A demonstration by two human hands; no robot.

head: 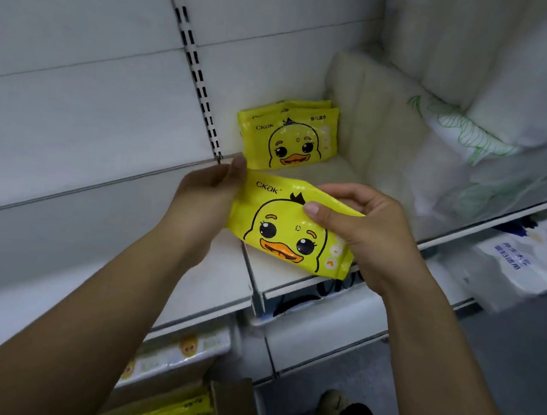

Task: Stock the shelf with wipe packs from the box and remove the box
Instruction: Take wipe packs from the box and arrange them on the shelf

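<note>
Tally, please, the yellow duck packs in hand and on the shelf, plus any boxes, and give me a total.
Held pack: 1
Shelf packs: 2
Box: 1 (yellow packs inside too blurred to count)
Total: 4

Both forearms reach forward, left hand (212,190) and right hand (365,228) curled in pinching grips.
</note>
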